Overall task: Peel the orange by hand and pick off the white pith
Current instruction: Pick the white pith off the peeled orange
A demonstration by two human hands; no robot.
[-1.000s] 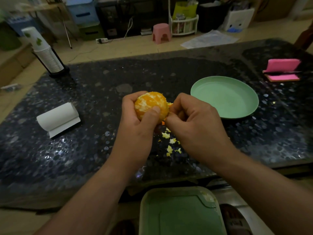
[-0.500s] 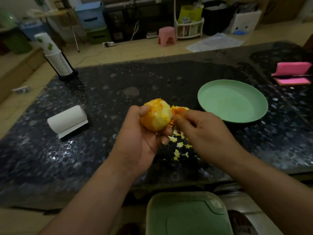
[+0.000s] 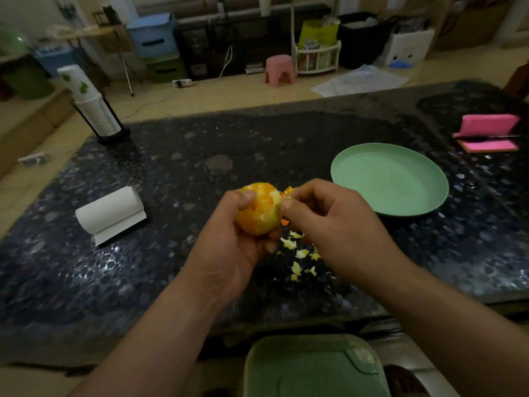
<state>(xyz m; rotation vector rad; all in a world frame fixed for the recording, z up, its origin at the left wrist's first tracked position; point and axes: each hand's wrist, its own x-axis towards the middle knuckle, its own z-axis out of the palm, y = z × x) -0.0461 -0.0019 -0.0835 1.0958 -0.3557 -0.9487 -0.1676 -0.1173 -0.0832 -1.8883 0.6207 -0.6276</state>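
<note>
A mostly peeled orange, with white pith patches on its flesh, sits in my left hand above the dark table. The thumb presses on its top. My right hand touches the orange's right side, thumb and fingers pinched on a small piece of peel at its upper right edge. Several small peel and pith scraps lie scattered on the table right under my hands.
An empty green plate lies right of my hands. A white paper roll lies at the left, a stack of paper cups at the far left corner, a pink sponge far right. A green bin lid sits below the table's near edge.
My left hand turned the orange from thumb in front to thumb on top. My right hand keeps picking at its right side. More scraps lie on the table.
</note>
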